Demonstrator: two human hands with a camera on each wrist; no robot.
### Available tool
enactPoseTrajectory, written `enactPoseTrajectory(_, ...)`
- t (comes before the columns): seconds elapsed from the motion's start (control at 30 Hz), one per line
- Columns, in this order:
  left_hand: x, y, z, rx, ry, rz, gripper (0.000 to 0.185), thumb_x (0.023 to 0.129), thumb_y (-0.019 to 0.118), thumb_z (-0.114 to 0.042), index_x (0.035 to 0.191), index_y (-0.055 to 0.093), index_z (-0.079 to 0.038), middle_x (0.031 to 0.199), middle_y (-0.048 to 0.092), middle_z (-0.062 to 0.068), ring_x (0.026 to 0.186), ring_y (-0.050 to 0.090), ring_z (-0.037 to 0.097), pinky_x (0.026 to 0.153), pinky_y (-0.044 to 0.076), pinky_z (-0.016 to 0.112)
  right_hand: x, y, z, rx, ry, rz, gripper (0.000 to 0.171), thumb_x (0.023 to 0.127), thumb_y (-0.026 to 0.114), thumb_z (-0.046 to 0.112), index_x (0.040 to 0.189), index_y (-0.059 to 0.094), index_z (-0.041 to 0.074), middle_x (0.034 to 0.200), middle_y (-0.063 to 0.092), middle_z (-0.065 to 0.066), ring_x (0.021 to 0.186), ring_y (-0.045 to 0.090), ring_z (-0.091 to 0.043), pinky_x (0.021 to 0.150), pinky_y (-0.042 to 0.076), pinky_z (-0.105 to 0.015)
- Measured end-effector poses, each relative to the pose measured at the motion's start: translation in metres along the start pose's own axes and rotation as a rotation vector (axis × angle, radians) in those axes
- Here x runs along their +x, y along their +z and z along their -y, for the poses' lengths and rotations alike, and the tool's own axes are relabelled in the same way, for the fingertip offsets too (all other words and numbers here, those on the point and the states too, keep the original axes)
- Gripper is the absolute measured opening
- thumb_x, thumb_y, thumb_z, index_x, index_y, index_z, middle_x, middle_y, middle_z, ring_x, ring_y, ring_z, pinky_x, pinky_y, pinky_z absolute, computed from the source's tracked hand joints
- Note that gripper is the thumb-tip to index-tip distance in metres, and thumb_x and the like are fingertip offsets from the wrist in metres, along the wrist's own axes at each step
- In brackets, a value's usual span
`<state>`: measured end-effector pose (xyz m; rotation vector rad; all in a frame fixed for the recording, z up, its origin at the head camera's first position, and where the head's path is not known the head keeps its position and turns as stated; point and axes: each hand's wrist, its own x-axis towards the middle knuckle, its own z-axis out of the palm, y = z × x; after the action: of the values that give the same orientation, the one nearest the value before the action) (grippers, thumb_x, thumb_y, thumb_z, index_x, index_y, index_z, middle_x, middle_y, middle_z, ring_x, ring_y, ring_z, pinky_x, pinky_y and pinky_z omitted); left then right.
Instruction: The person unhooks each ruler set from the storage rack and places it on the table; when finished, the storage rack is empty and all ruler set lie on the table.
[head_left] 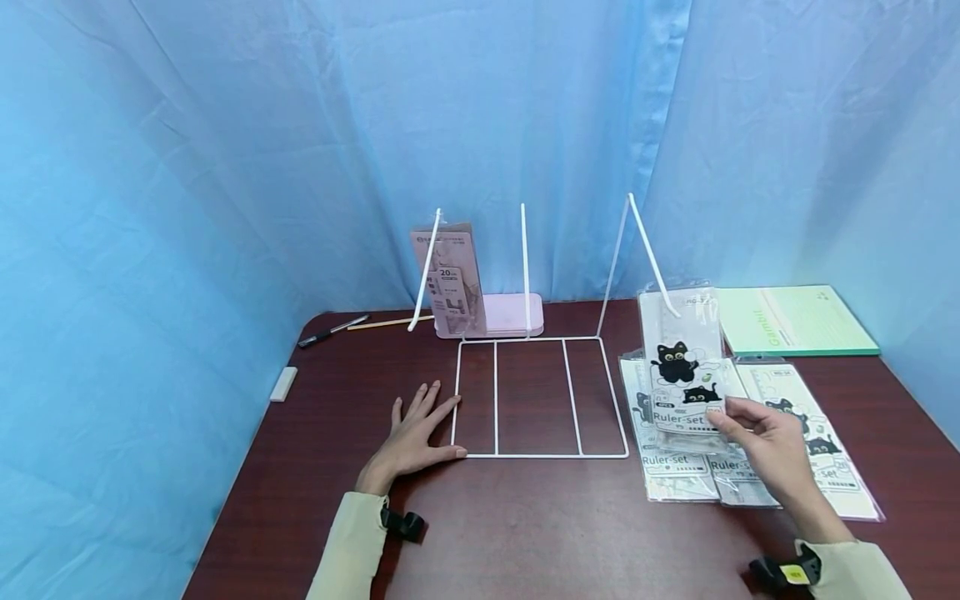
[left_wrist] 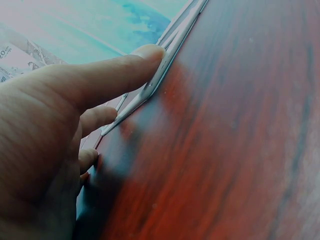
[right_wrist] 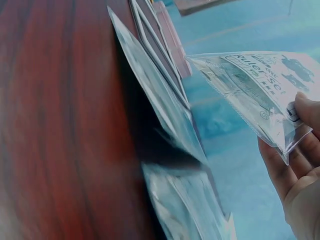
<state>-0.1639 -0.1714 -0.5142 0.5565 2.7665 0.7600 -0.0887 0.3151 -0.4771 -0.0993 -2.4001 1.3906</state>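
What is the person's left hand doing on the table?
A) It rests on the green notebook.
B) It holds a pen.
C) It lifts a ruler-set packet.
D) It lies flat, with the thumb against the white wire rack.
D: the left hand lies flat on the table, its thumb touching the front corner of the white wire rack; the left wrist view shows the thumb tip against the wire.

My right hand (head_left: 772, 442) is pinching a ruler set pack (head_left: 684, 367) in clear, shiny, crinkly plastic with a printed paper card inside. My left hand (head_left: 416, 429) is resting on the table (head_left: 525, 517), which is looking like smooth, dark red-brown wood with a soft shine, and my thumb is touching the thin white wire rack (head_left: 540, 400), which is looking like smooth painted metal. The blue curtain (head_left: 225, 167) behind is looking like soft, matt cloth hanging in folds.
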Motion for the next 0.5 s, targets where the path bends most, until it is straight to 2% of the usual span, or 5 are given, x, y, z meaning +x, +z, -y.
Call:
enactPoseTrajectory(0.2,0.000,-0.002,-0.002,-0.016,0.001,0.005,0.090,0.083,0.074,-0.055,0.158,0.033,-0.027,0.171,0.010,0.011,0.160,0.001,0.034,0.120,-0.006,0.070,0.006,-0.018,-0.002,-0.017,0.011,-0.033,0.033,0.088,0.075,0.004,0.096,0.070,0.036,0.073,0.063,0.040,0.062,0.060,0.014,0.057,0.045,-0.008)
enactPoseTrajectory(0.3,0.000,-0.002,-0.003,-0.027,0.002,0.003,0.090,0.083,0.075,-0.055,0.158,0.034,-0.027,0.171,0.010,0.011,0.159,0.001,0.034,0.120,-0.007,0.070,0.008,-0.028,-0.005,-0.004,0.030,-0.036,0.037,0.090,0.074,0.006,0.094,0.067,0.042,0.073,0.064,0.039,0.062,0.061,0.014,0.056,0.046,-0.009)
enactPoseTrajectory(0.5,-0.001,-0.002,-0.002,-0.021,0.000,0.008,0.090,0.083,0.074,-0.055,0.158,0.032,-0.027,0.171,0.009,0.011,0.160,0.001,0.034,0.120,-0.007,0.070,0.011,-0.051,-0.015,-0.067,0.083,-0.048,0.030,0.092,0.072,0.012,0.092,0.066,0.041,0.069,0.061,0.035,0.062,0.056,0.011,0.057,0.044,-0.009)
